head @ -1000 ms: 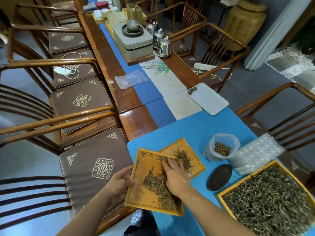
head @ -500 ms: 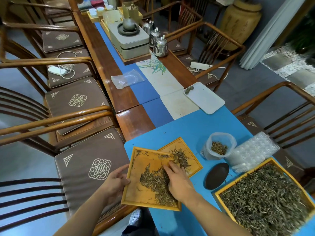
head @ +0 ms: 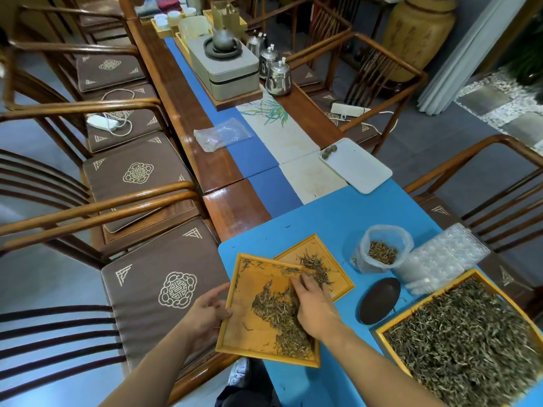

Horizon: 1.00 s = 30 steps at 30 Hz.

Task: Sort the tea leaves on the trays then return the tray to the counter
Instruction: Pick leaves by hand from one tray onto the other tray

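2 hands: left hand (head: 205, 312) gripping tray (head: 244, 333), right hand (head: 313, 306) on tea leaves (head: 276, 312).

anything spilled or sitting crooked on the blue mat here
Yes. The near tray, gripped at its left edge by the left hand, overhangs the table edge and overlaps the small tray behind it. A few stray tea leaves lie loose on the blue mat. The right hand rests on the leaf pile.
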Available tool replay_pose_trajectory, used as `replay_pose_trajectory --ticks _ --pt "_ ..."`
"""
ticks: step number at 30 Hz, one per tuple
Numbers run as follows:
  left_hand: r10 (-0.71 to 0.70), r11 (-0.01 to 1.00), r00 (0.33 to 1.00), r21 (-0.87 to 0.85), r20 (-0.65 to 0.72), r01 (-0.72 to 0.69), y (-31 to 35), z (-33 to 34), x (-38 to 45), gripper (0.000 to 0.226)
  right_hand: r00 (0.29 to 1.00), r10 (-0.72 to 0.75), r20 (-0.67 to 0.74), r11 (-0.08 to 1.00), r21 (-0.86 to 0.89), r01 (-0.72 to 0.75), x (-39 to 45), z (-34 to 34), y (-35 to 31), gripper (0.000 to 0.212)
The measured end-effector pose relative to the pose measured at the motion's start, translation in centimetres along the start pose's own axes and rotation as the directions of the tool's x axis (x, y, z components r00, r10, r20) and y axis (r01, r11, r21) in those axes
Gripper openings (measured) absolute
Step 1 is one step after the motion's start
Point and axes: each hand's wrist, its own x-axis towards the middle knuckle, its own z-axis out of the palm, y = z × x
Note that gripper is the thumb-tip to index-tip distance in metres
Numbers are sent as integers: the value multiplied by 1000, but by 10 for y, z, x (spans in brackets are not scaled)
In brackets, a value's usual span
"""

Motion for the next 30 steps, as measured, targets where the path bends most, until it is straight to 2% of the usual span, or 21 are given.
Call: replay_pose_trajectory --ticks 3,7,17,19,23,30 --pt "8 1000 1000 -19 9 -8 0 1 -1 60 992 -115 -51 993 17 116 -7 7 -16 85" --pt "1 1000 1000 -21 6 -1 0 0 1 62 969 -248 14 967 -59 249 -16 22 -37 79" --pt "6 1000 1000 8 25 -7 -1 0 -2 60 999 -48 2 990 -130 48 -4 5 -17 83" --pt "7 1000 1000 -8 20 -6 -2 1 -3 60 999 -49 -22 993 -109 47 -4 4 -17 84" --pt "-1 1000 1000 -2 5 1 -2 1 -3 63 990 -143 0 987 -68 142 -6 10 -28 86" --pt "-12 1000 1000 3 10 12 -2 -2 -4 65 1000 -16 23 996 -89 18 5 7 -18 89"
